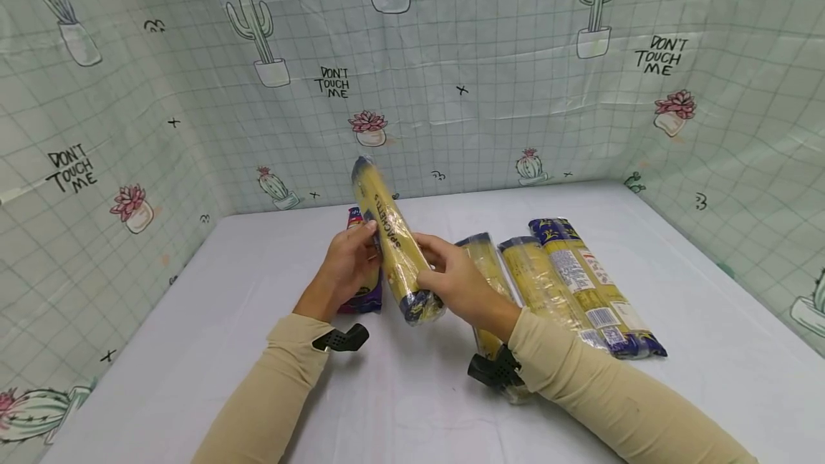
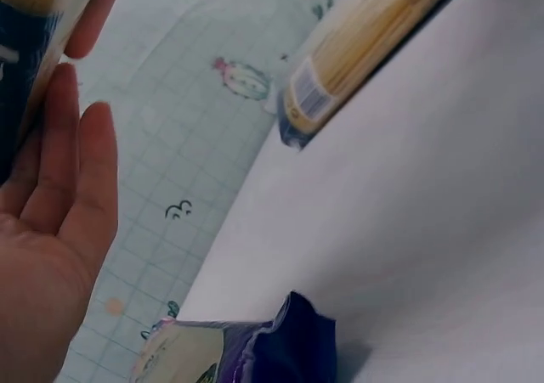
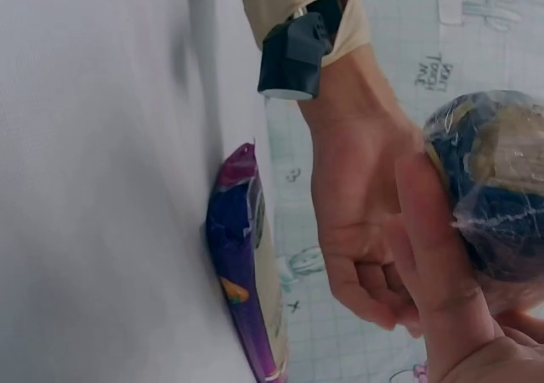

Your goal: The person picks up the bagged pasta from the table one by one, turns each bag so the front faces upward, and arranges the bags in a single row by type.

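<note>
A clear-wrapped pack of spaghetti [image 1: 389,231] with dark blue ends is held tilted above the table, its printed side facing up. My left hand [image 1: 344,263] grips its left side, thumb along the edge. Near the lower end, my right hand [image 1: 459,279] holds the pack between thumb and fingers. The right wrist view shows the crinkled blue end [image 3: 501,192] of the wrapper close up. Behind my left hand lies a purple and red packet [image 1: 364,301], partly hidden by the hand and the spaghetti; its purple end [image 2: 289,340] shows in the left wrist view.
To the right, several yellow-and-blue pasta packs lie side by side: one [image 1: 486,263] partly under my right arm, another [image 1: 538,278] in the middle, and a labelled one [image 1: 596,285] outermost. A white-covered table [image 1: 213,321] meets a cactus-printed cloth backdrop [image 1: 438,56].
</note>
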The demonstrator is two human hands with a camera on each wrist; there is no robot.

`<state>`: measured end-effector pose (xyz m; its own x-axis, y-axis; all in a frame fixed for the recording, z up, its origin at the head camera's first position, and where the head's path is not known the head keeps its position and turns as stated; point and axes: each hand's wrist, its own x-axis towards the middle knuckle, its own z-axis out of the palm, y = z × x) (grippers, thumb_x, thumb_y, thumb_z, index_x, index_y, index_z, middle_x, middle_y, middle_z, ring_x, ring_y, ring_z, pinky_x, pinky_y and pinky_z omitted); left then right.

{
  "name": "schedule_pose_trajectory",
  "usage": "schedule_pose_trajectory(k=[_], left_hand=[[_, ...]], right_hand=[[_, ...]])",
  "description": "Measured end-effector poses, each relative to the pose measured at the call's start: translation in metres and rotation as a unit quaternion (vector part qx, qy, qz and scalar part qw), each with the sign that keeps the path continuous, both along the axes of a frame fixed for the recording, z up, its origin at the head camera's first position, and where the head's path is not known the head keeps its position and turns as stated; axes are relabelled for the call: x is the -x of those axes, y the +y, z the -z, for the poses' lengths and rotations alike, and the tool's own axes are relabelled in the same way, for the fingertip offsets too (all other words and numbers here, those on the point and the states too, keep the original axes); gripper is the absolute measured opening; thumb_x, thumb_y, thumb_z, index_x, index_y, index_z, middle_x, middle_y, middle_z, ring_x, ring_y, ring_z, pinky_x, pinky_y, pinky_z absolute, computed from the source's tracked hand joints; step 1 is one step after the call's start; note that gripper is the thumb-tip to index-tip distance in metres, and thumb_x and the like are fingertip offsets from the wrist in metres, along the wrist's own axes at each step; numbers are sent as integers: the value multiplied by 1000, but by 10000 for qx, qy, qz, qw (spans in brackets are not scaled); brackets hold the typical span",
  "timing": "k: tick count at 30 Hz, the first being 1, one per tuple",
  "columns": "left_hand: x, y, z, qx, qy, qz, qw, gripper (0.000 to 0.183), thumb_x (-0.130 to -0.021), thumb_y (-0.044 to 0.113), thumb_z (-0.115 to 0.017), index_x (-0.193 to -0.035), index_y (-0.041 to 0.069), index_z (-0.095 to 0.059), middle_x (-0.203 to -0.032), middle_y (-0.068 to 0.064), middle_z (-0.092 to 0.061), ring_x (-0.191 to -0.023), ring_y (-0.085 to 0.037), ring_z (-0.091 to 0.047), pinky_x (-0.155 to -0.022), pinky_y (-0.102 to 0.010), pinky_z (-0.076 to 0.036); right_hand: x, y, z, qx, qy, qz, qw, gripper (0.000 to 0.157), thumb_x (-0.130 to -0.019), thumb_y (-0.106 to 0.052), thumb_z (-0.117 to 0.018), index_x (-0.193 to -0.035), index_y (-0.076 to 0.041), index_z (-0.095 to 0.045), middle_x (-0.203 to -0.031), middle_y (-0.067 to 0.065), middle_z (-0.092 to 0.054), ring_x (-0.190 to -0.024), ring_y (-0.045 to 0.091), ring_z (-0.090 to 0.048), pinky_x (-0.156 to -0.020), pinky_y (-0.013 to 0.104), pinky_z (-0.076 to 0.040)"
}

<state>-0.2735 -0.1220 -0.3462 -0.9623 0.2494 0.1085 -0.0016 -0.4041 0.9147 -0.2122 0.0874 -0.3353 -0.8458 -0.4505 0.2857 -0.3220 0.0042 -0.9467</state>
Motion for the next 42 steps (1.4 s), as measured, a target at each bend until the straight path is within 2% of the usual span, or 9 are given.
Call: schedule_pose_trajectory(k=[4,8,12,18,24,27,35,42], left_hand=[[0,3,1,151,-126,-306,9993,41,-106,18,-49,-137,-7,-43,-100,-2,-65,-87,-12,-65,-78,-25,-53],[0,6,1,170,-207,-585,9979,29,-105,18,-53,-125,-3,-48,-100,-4,-61,-83,-11,-64,-74,-25,-52],[0,8,0,156,-113,-857,9961,25,-104,18,-57,-119,-1,-50,-99,-4,-65,-83,-11,-66,-73,-25,-53],[-1,10,-1,264,125,-1157,9929,34,-102,18,-61,-125,-4,-49,-104,-5,-65,-89,-12,-68,-76,-24,-53],[-3,12,-2,504,157,-1372,9891,33,-100,17,-63,-123,-3,-50,-104,-7,-64,-87,-12,-68,-75,-25,-54],[-3,13,-2,708,113,-1512,9859,31,-99,19,-65,-119,-2,-53,-101,-7,-64,-85,-12,-67,-75,-25,-55],[-3,14,-3,1060,-98,-1651,9805,39,-97,24,-68,-121,-4,-55,-105,-9,-63,-86,-13,-66,-75,-25,-54],[0,10,-4,1523,-297,-1275,9796,51,-99,36,-65,-132,-1,-52,-113,-12,-63,-92,-16,-66,-77,-28,-55]], right_hand=[[2,0,1,-152,-99,-126,9998,69,-86,-8,-50,-153,-2,-34,-137,20,-56,-110,28,-63,-83,35,-55],[3,0,2,-145,-231,-259,9993,70,-85,-9,-50,-153,-1,-33,-135,21,-57,-107,26,-64,-82,36,-56],[4,2,2,-46,-343,-355,9988,69,-86,-9,-49,-152,1,-32,-133,22,-58,-105,25,-64,-83,34,-55],[6,3,2,-55,-510,-488,9975,64,-89,-9,-52,-151,-1,-35,-126,21,-63,-104,26,-66,-84,38,-57],[6,4,2,-465,-648,-516,9955,62,-92,-17,-58,-150,-4,-39,-121,16,-66,-97,25,-69,-72,41,-59],[7,4,3,-619,-699,-567,9940,64,-92,-20,-60,-149,-2,-38,-119,18,-66,-94,25,-69,-68,42,-59],[6,2,4,-387,-915,-542,9936,59,-91,-12,-59,-144,6,-40,-119,20,-65,-96,24,-68,-77,40,-59],[7,-1,8,5,-983,-381,9944,54,-88,-4,-57,-139,9,-44,-115,22,-67,-95,25,-69,-81,40,-59]])
